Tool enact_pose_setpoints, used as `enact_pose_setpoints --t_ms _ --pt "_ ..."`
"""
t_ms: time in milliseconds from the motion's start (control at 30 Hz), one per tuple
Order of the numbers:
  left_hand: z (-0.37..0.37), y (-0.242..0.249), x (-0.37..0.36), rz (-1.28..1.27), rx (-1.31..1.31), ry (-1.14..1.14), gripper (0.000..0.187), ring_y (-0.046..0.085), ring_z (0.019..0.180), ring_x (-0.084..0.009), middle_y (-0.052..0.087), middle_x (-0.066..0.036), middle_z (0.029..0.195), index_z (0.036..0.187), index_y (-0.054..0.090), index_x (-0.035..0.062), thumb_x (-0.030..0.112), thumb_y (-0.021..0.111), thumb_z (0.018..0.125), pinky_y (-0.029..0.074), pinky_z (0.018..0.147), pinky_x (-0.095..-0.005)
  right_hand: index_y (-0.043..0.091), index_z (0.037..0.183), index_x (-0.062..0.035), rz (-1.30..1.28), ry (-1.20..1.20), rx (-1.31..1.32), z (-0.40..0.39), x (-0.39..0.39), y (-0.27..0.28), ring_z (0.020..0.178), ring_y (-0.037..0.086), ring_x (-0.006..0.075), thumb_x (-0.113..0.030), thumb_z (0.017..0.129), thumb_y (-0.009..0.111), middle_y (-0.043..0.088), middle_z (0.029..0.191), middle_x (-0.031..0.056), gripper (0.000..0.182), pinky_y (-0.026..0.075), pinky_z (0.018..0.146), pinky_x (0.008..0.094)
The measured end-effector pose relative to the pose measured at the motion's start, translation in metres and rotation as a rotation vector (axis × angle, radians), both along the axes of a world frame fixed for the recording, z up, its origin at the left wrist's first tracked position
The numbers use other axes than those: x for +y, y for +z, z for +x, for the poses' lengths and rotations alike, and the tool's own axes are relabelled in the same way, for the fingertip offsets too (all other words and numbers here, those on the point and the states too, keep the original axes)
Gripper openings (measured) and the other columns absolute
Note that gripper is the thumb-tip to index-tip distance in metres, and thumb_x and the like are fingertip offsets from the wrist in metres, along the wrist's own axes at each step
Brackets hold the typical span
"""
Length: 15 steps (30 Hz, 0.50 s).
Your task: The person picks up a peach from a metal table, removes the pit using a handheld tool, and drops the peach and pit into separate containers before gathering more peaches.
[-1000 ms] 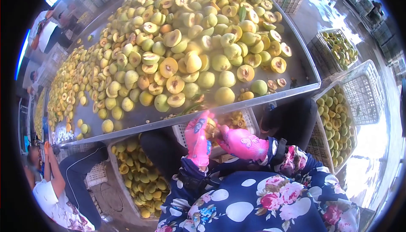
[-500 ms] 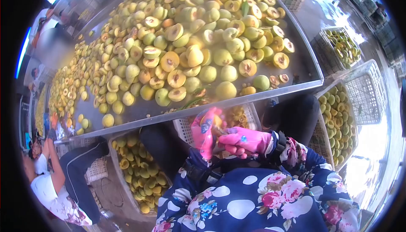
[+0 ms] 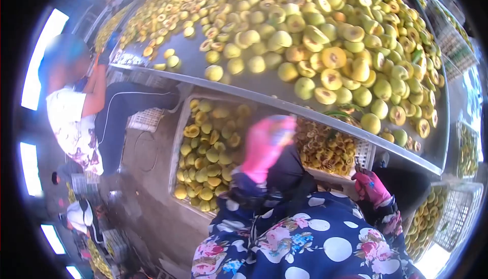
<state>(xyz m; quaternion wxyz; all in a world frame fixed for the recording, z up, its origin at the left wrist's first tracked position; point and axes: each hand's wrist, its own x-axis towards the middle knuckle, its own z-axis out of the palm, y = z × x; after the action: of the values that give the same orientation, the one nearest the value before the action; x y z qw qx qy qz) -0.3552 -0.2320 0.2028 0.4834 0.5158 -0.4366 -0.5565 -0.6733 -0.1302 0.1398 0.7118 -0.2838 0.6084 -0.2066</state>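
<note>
My left hand (image 3: 267, 147), in a pink glove, is smeared by motion beside the right edge of a crate of halved fruit (image 3: 206, 152). Whether its fingers hold anything cannot be made out. My right hand (image 3: 372, 187), also gloved in pink, is low near my right knee with its fingers curled closed. A small dark tip shows above the fingers, too small to name. Between the hands, under the table edge, a white crate (image 3: 365, 153) holds brownish-yellow pits and scraps (image 3: 325, 149). Yellow-green, peach-like fruit (image 3: 333, 57), many halves showing brown centres, covers the metal table (image 3: 244, 86).
The raised metal rim (image 3: 325, 118) of the table runs across in front of me. At the left sits another person (image 3: 76, 111) with an arm over the table. To my right stand a crate of fruit (image 3: 427, 213) and a white basket (image 3: 460, 213).
My hands were together over the scrap crate and have parted. The left moved left towards the fruit crate, the right dropped back to the right. The whole view has turned left.
</note>
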Motion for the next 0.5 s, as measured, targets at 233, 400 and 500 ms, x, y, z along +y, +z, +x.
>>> enact_pose_setpoints --t_ms 233,400,500 --pt "0.266 -0.12 -0.015 -0.154 -0.216 0.988 0.028 0.049 0.064 -0.007 0.055 0.002 0.077 0.098 0.062 0.0047 0.032 0.059 0.091 0.043 0.055 -0.0237 0.055 0.093 -0.0048 0.153 -0.074 0.071 -0.002 -0.004 -0.014 0.047 0.047 0.0117 -0.029 0.088 0.055 0.049 0.062 0.0011 0.025 0.043 0.041 0.0273" --pt "0.365 -0.189 -0.069 -0.31 -1.097 1.005 0.028 0.059 0.082 -0.026 0.063 -0.01 0.09 0.104 0.06 0.0046 0.027 0.058 0.089 0.048 0.074 -0.0363 0.055 0.09 -0.0073 0.251 -0.119 0.157 0.008 -0.009 -0.023 0.046 0.049 0.0132 -0.029 0.088 0.054 0.048 0.059 0.0015 0.021 0.043 0.041 0.0275" --pt "0.389 -0.244 -0.094 -0.183 -1.562 0.696 0.031 0.059 0.092 -0.0343 0.063 -0.014 0.099 0.109 0.059 0.0069 0.026 0.058 0.085 0.047 0.081 -0.0423 0.056 0.088 -0.0071 0.274 -0.096 0.241 0.019 -0.013 -0.022 0.048 0.051 0.0137 -0.033 0.087 0.057 0.049 0.06 0.0022 0.025 0.045 0.043 0.0284"
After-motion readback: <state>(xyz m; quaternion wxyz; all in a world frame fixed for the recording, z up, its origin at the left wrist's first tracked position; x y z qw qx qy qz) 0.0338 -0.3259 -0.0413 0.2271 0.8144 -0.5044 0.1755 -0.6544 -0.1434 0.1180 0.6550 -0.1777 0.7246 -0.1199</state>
